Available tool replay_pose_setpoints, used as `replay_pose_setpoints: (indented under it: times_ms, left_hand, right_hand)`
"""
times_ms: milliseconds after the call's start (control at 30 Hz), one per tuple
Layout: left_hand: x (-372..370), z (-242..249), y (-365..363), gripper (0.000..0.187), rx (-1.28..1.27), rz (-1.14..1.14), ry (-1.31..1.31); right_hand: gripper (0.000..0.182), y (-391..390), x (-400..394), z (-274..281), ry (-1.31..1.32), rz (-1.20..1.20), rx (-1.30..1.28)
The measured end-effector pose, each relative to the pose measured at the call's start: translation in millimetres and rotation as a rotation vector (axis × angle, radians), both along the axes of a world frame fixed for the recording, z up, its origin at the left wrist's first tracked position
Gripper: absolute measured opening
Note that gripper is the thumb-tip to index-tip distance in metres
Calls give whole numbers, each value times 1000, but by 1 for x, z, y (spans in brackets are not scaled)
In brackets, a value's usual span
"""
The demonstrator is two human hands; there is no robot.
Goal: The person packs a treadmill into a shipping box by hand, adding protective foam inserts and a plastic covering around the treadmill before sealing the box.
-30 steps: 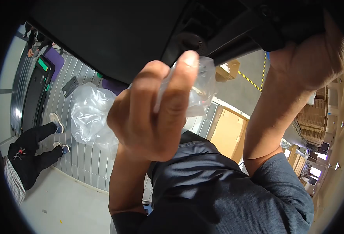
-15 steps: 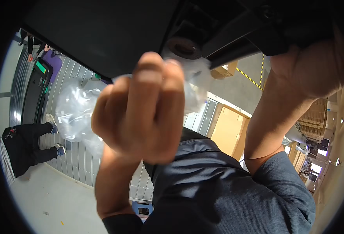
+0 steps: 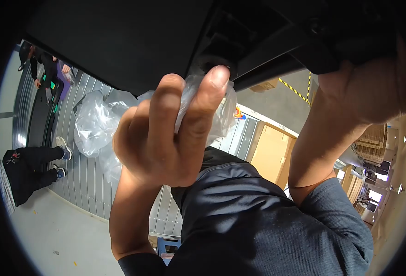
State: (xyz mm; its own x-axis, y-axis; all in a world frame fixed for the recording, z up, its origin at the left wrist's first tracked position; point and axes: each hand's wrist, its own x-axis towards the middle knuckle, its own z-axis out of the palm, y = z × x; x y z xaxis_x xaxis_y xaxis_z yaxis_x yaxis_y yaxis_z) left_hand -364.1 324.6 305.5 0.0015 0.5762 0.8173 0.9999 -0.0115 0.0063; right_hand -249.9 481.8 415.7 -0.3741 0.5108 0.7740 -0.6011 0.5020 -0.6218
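A large black panel (image 3: 120, 41) fills the top of the view, with a dark recessed frame and a round fitting (image 3: 214, 60) at its edge. Just below that fitting is my left hand (image 3: 161, 133), fingers curled and two digits raised toward it. Crumpled clear plastic bag (image 3: 97, 124) runs behind this hand and shows between the raised digits, so the hand appears closed on it. My right hand (image 3: 373, 87) presses up against the black frame (image 3: 322, 57) at the upper right; its fingers are hidden in shadow.
Metal rollers (image 3: 88, 175) run behind the bag. A person's dark trouser legs (image 3: 32, 168) are at the left, another person (image 3: 46, 64) farther up. An open cardboard box (image 3: 269, 154) sits beyond my waist, and stacked cardboard (image 3: 371, 142) stands at the right.
My left hand's raised digits have spread apart, showing plastic between them. The hand has shifted slightly, and the bag with it. At upper left the other person shows more. My right hand stays nearly still.
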Motion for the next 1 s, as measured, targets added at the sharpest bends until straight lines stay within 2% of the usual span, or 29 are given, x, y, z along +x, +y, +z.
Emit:
replay_pose_setpoints:
  times_ms: [167,367,467,500,600,633,700,733,767,800,867,900,1000]
  left_hand:
    - [0,4,4,43,55,-15,27]
    - [15,7,3,43,3,-36,-11]
    - [39,1,13,39,176,-69,-191]
    - [47,-3,23,37,303,-72,-254]
    - [57,-4,10,13,198,-228,-416]
    - [64,-7,-14,8,-38,-329,-454]
    - [82,-9,-50,8,-343,-381,-476]
    - [83,-17,-59,10,-416,-332,-478]
    - [82,-19,-40,13,-524,-275,-497]
    - [83,-34,-51,9,-560,-108,-473]
    - [74,-72,-86,13,-848,51,-498]
    - [69,-80,-100,20,-975,81,-724]
    - [79,-102,-138,39,-1185,217,-974]
  right_hand:
    - [34,-2,5,3,-2,-18,2]
    - [34,-3,9,7,7,-17,11]
    - [35,-6,12,8,12,-18,16]
    - [35,-10,14,6,11,-12,16]
    - [35,-18,14,5,14,-5,28]
    - [35,-21,14,4,17,-5,29]
    - [35,-29,25,11,35,-3,43]
    - [35,-27,24,12,44,-2,61]
    - [35,1,22,16,36,-17,30]
    - [35,3,21,17,42,-17,34]
    - [36,2,19,20,51,-13,41]
    - [36,2,18,22,54,-7,46]
    - [36,-1,16,28,64,13,34]
